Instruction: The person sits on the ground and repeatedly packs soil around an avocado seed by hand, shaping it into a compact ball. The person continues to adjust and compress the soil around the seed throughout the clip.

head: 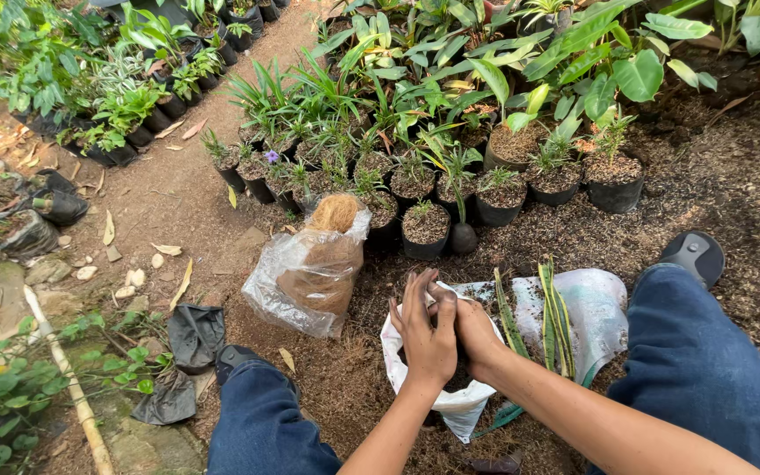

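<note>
My left hand (425,329) and my right hand (475,331) meet over a small white plastic bag (450,400) on the ground between my knees. The left hand's fingers are spread over the bag's mouth. The right hand grips the bag's rim beside it. What is inside the bag is hidden by my hands. Several long striped green leaf cuttings (556,317) lie on a white sack (600,308) just right of my hands. A clear plastic bag of brown coconut fibre (318,264) stands to the left.
Rows of small black pots with seedlings (424,224) stand ahead, larger leafy plants behind them. A dirt path (186,176) runs at left past more potted plants. Empty black grow bags (193,334) lie by my left knee. Brown mulch covers the ground.
</note>
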